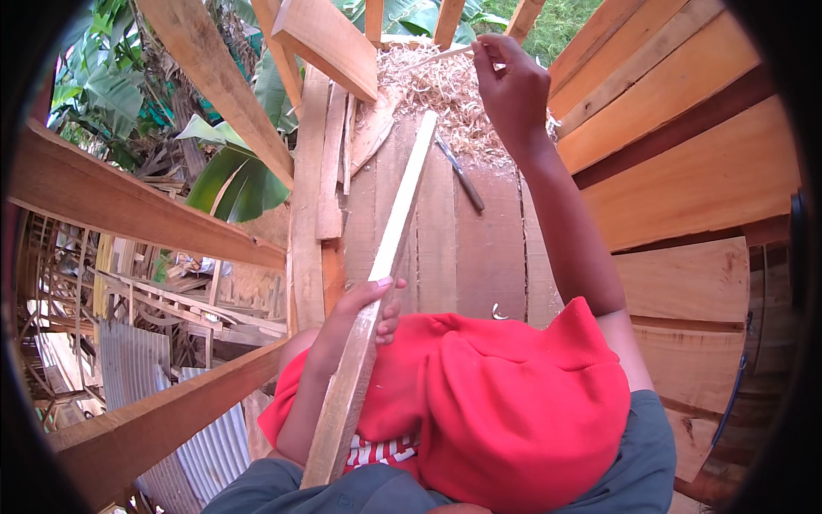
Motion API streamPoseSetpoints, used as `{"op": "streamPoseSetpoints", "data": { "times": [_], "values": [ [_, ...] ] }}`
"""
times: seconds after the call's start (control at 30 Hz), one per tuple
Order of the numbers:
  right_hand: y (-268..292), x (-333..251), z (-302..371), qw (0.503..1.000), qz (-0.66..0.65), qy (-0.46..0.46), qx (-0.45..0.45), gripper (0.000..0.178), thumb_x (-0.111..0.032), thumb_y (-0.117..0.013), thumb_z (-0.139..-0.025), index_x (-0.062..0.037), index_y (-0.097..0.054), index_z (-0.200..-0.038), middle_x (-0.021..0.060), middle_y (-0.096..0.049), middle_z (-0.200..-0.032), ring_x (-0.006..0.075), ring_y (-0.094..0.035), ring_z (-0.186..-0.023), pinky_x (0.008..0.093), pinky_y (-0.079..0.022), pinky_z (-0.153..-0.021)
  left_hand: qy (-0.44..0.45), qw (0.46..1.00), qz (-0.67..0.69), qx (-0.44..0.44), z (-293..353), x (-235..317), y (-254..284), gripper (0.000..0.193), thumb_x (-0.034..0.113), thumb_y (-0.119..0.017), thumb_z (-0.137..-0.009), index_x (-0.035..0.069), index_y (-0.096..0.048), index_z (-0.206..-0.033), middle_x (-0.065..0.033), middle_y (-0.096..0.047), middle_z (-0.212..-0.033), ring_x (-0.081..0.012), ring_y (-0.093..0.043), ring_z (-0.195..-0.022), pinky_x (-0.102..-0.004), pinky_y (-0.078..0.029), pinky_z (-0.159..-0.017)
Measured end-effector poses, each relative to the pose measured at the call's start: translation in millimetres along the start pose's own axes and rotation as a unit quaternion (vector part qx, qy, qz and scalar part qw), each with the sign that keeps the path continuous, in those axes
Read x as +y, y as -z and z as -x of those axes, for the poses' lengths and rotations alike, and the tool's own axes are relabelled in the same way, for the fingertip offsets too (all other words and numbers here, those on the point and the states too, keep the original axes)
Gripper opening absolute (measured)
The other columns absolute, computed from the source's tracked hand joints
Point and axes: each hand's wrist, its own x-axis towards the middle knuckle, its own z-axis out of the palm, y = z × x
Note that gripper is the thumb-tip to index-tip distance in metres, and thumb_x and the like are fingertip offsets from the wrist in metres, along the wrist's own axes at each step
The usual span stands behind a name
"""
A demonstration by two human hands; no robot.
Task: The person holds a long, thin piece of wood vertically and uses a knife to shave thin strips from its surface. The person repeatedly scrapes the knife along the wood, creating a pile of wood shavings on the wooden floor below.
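Observation:
My left hand is wrapped round the middle of a long squared wooden stick. The stick slants from my lap up and away. Its far half is pale and freshly cut, while the near half looks rough and darker. At the far right my right hand is raised with its fingers pinched on a thin pale wood strip, which points left over a heap of curled wood shavings. On the plank floor, just right of the stick's far end, lies a slim dark-handled blade, touched by neither hand.
Loose boards lie along the floor's left edge, with a thick beam above them. Open slanting rails run at the left, with corrugated metal sheets below. A plank wall closes the right side. Red cloth covers my body.

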Motion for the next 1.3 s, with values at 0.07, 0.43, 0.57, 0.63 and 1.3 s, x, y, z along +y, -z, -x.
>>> {"op": "streamPoseSetpoints", "data": {
  "times": [0.07, 0.43, 0.57, 0.63, 1.3],
  "values": [
    [25.5, -21.6, -6.4, 0.998, -0.003, 0.015, 0.054, 0.011, -0.013, -0.069, -0.095, -0.0061, -0.069, -0.103, 0.0117, -0.076, -0.088, 0.02, -0.075, -0.071, 0.0284, -0.057, -0.057, -0.001, 1.0, 0.0, 0.007, 1.3, -1.6, -0.4, 0.04, 0.034, -0.061, -0.097, 0.004, -0.053, -0.123, -0.0011, -0.049, -0.078, -0.0085, -0.047, -0.061, -0.0228, -0.04, -0.054],
    [143.0, -23.6, 14.4, 0.989, 0.006, -0.028, 0.143, 0.015, -0.006, -0.067, -0.096, 0.0006, -0.066, -0.11, 0.0148, -0.076, -0.087, 0.0187, -0.077, -0.082, 0.0258, -0.062, -0.069, -0.001, 0.998, -0.056, 0.004, -5.8, -15.1, -17.5, 0.045, 0.036, -0.065, -0.094, 0.004, -0.054, -0.123, -0.0012, -0.052, -0.081, -0.0089, -0.05, -0.062, -0.0229, -0.041, -0.056],
    [172.3, -45.4, 0.1, 0.968, 0.004, 0.045, 0.246, 0.018, -0.002, -0.065, -0.097, 0.0064, -0.062, -0.113, 0.019, -0.075, -0.089, 0.0213, -0.076, -0.083, 0.0276, -0.064, -0.073, -0.002, 0.999, -0.053, 0.009, -2.6, -15.6, -19.6, 0.045, 0.036, -0.065, -0.095, 0.003, -0.054, -0.123, -0.0008, -0.051, -0.08, -0.0085, -0.049, -0.062, -0.023, -0.041, -0.056],
    [180.3, -59.9, -13.6, 0.953, 0.049, 0.08, 0.286, 0.02, -0.001, -0.064, -0.098, 0.009, -0.06, -0.114, 0.0208, -0.074, -0.09, 0.0226, -0.076, -0.083, 0.0289, -0.064, -0.074, -0.001, 0.999, -0.044, 0.01, -1.2, -15.2, -17.1, 0.045, 0.036, -0.064, -0.095, 0.003, -0.054, -0.123, -0.0005, -0.05, -0.08, -0.0083, -0.048, -0.061, -0.023, -0.041, -0.055],
    [75.9, 92.8, 118.3, 0.907, 0.066, -0.258, -0.327, 0.035, -0.018, -0.071, -0.089, 0.0042, -0.068, -0.115, 0.0241, -0.074, -0.095, 0.0375, -0.073, -0.09, 0.0417, -0.058, -0.083, -0.002, 0.999, -0.046, 0.011, 1.9, -11.5, -18.1, 0.044, 0.036, -0.062, -0.097, 0.004, -0.053, -0.125, -0.0012, -0.049, -0.081, -0.0084, -0.047, -0.062, -0.0226, -0.04, -0.055]
  ]
}}
